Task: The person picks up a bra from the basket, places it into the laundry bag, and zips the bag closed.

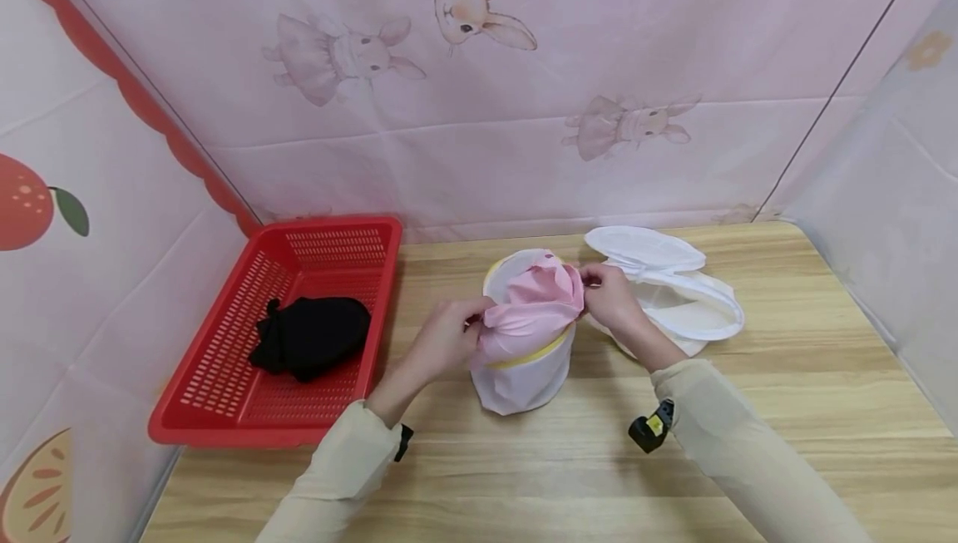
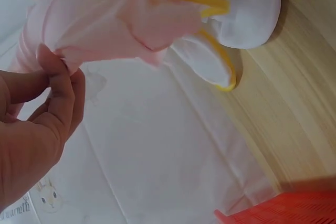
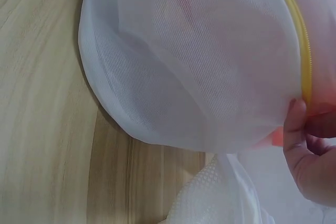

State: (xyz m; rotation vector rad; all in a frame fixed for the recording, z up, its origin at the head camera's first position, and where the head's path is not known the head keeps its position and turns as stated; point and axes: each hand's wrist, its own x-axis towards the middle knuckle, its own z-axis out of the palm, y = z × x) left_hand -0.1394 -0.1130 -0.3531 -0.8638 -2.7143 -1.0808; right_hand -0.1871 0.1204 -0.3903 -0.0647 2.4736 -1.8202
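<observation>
A white mesh laundry bag [image 1: 521, 385] with a yellow zip edge [image 3: 302, 38] stands with its mouth open in the middle of the table. Pink cloth [image 1: 524, 328] bulges from that mouth, partly inside and partly over the near rim. My left hand [image 1: 447, 333] pinches the cloth between thumb and fingers, which the left wrist view shows closely. On the opposite side, my right hand [image 1: 615, 302] pinches at the bag's zip edge, with pink cloth right by the fingers. The garment's lower part is blurred behind the mesh.
At left, a red plastic basket [image 1: 385, 302] holds a black cloth item [image 1: 314, 337]. Behind my right hand lies a second white mesh bag [image 1: 714, 310], its round lid raised. A printed pink curtain [image 1: 479, 169] hangs along the table's back edge.
</observation>
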